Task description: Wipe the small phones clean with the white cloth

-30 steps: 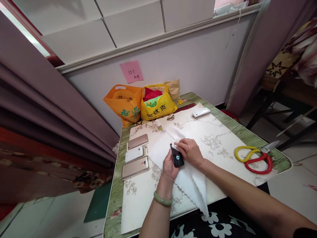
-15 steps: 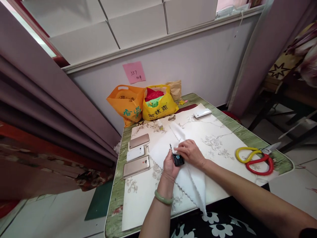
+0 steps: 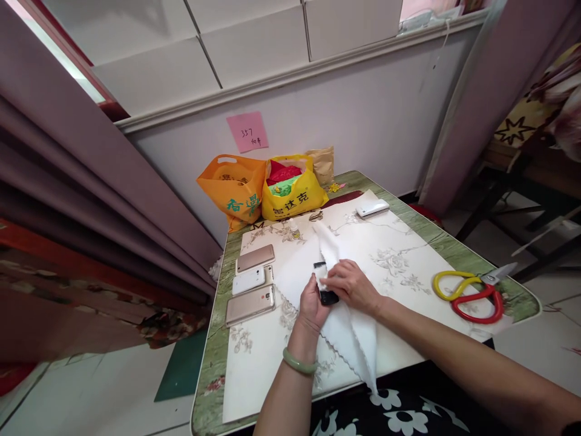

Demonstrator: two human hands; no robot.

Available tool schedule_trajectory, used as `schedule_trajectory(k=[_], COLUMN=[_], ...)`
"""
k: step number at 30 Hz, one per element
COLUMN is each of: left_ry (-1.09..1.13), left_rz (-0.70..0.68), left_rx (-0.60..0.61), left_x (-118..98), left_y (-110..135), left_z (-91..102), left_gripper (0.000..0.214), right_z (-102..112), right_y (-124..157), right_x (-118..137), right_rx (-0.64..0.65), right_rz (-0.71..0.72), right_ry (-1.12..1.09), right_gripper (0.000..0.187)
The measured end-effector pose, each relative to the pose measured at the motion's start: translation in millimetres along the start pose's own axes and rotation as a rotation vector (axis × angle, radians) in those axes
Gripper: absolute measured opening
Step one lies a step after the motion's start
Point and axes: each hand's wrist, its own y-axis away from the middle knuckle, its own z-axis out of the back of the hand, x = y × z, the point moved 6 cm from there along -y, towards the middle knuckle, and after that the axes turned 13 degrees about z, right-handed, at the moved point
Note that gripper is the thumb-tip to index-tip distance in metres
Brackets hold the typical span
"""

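Note:
My left hand [image 3: 311, 304] grips a small black phone [image 3: 325, 296] over the middle of the table. A green bangle sits on that wrist. My right hand [image 3: 351, 284] pinches a white cloth [image 3: 351, 336] against the phone's face, covering most of it. The cloth's scalloped edge drapes toward me over the table's front edge, and another fold of it rises behind the phone.
Three phones [image 3: 250, 283] lie in a row at the left on the floral table cover [image 3: 399, 254]. A white phone [image 3: 371, 208] lies at the back. Orange [image 3: 231, 191] and yellow [image 3: 293, 194] bags stand against the wall. Yellow-and-red scissors [image 3: 469, 290] lie at the right.
My right hand has drawn the cloth over the phone's face, which showed fully a second ago. The phone has tilted in my left hand. The cloth's far fold has lifted.

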Motion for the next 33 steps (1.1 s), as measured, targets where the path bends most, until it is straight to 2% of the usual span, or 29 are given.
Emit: schedule_trajectory(k=[2,4,6,8,10,11,13,16,18,21,25,28,31,33], left_ry=[-0.01,-0.016,-0.017,-0.003,0.014,0.02,0.023,0.005,-0.022,-0.052,-0.041,0.004,0.029,0.021], left_rz=[-0.019,-0.027,-0.011,-0.007,-0.02,-0.022,-0.009,-0.002,-0.015,-0.019,-0.018,-0.027,-0.008,0.003], left_rx=[-0.014,-0.017,-0.001,0.004,-0.011,-0.016,-0.016,0.001,0.013,0.025,0.012,0.005,0.0,-0.003], left_x=[-1,-1,-1,-2,-3,-3,-2,0,0,-1,-2,-2,-1,-1], left_y=[-1,-2,-3,-3,-2,-1,-1,-1,-1,-1,0,0,-1,-2], left_z=[-0.4,-2.2,-4.7,-4.9,-2.2,-0.6,1.4,0.6,-1.9,-5.1,-3.5,-0.1,2.8,3.3], left_gripper=[0.025,0.023,0.024,0.025,0.024,0.024,0.026,0.026,0.024,0.025,0.026,0.026,0.025,0.024], right_z=[6,11,11,7,1,-2,-7,-3,6,17,12,3,-1,4], right_y=[10,15,10,1,-8,-12,-13,1,13,19,3,-7,-6,-2], right_x=[10,6,-8,-24,-29,-26,-11,10,9,-15,-36,-22,9,22], right_rx=[0.09,0.131,0.093,0.005,-0.069,-0.085,-0.07,0.025,0.07,0.04,-0.106,-0.178,-0.115,-0.072], right_rz=[0.134,0.164,0.068,-0.109,-0.239,-0.249,-0.154,0.088,0.146,0.027,-0.183,-0.2,-0.013,0.077], right_ry=[-0.071,-0.072,-0.005,0.087,0.146,0.147,0.088,-0.052,-0.069,0.038,0.114,0.078,-0.026,-0.076], right_gripper=[0.024,0.023,0.021,0.02,0.019,0.019,0.019,0.021,0.02,0.018,0.017,0.018,0.018,0.018])
